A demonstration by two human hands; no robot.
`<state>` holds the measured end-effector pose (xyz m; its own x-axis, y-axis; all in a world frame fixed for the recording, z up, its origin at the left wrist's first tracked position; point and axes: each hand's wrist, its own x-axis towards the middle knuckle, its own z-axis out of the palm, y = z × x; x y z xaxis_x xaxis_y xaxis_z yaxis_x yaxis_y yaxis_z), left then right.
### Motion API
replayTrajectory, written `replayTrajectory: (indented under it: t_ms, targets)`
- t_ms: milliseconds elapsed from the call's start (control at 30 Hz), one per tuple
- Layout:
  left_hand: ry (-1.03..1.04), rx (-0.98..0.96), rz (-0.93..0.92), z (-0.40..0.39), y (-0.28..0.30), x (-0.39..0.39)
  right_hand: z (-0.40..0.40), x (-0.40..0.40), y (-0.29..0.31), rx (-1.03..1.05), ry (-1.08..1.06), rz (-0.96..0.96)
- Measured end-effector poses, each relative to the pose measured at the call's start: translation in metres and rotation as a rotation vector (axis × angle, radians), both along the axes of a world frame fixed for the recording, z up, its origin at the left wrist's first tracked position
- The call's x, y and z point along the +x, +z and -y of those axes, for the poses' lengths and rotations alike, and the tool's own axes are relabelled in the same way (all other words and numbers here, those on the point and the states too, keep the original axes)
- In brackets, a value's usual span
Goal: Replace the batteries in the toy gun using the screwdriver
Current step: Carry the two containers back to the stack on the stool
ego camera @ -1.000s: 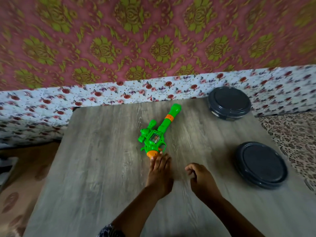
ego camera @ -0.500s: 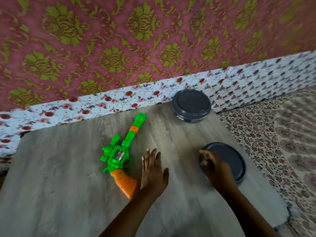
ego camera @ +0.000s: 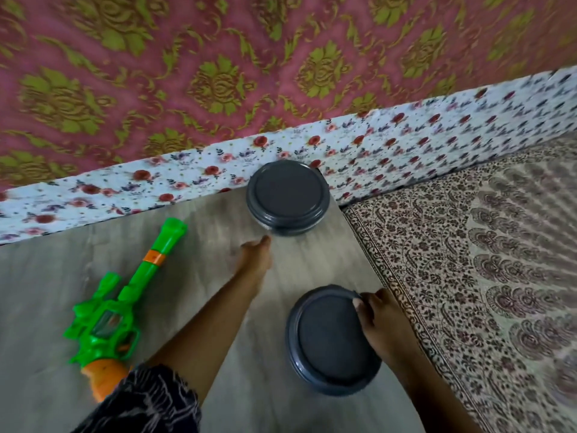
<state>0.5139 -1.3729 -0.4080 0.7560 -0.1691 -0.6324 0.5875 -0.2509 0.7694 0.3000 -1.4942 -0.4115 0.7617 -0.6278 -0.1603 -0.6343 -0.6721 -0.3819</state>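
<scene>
Two hands work over the table at once. The right hand (ego camera: 379, 320) has its fingers (ego camera: 359, 303) curled onto the far right rim of the near round container (ego camera: 331, 340), a dark grey tub with a lid still on it, the thumb and fingertips pinching the lid's edge. The left hand (ego camera: 256, 257) reaches forward across the middle of the table (ego camera: 46, 276), its fingers stretched toward the far round container (ego camera: 287, 198); the fingertips end just short of that container's near wall, and motion blur hides whether they touch it. They grasp nothing and look loosely extended. A dark patterned sleeve (ego camera: 146, 401) covers the left arm at the near edge of the view.

The toy gun (ego camera: 118, 301) lies flat on the left part of the table, well apart from both hands. Its green barrel with an orange band points to the far right, its orange grip points near, partly hidden behind the sleeve.

Both containers sit along the right side of the grey wood-grain table, one near and one far, the far one against a white floral cloth (ego camera: 406, 145) that runs along the table's far edge. Above it hangs a pink fabric with green-gold flower motifs (ego camera: 218, 73). To the right of the table lies a beige patterned bedspread (ego camera: 484, 260).
</scene>
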Motion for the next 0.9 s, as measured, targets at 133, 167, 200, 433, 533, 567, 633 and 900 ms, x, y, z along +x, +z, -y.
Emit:
replayTrajectory:
  t_ms: [133,167,200,433,533,567,633,900]
  targets:
    - [0.163,-0.153,-0.194,0.030,-0.001,0.021,0.010,-0.002,-0.011,0.088,0.059,0.045]
    - [0.183,-0.164,-0.215,0.034,-0.003,0.024,0.013,-0.003,-0.013,0.112,0.079,0.055]
    - [0.205,-0.174,-0.228,0.037,-0.004,0.026,0.015,-0.002,-0.014,0.128,0.102,0.061]
    - [0.343,-0.189,-0.181,0.054,-0.019,0.038,0.020,-0.007,-0.026,0.191,0.068,0.124]
    - [0.376,-0.203,-0.193,0.052,-0.017,0.037,0.015,-0.008,-0.024,0.206,0.000,0.160]
    - [0.404,-0.210,-0.195,0.050,-0.016,0.036,0.013,-0.007,-0.022,0.201,-0.015,0.167]
    - [0.453,-0.219,-0.190,0.042,-0.015,0.032,0.009,-0.007,-0.018,0.200,-0.042,0.192]
    - [0.533,-0.382,-0.171,-0.044,0.016,-0.002,-0.023,-0.009,-0.001,0.256,-0.127,0.197]
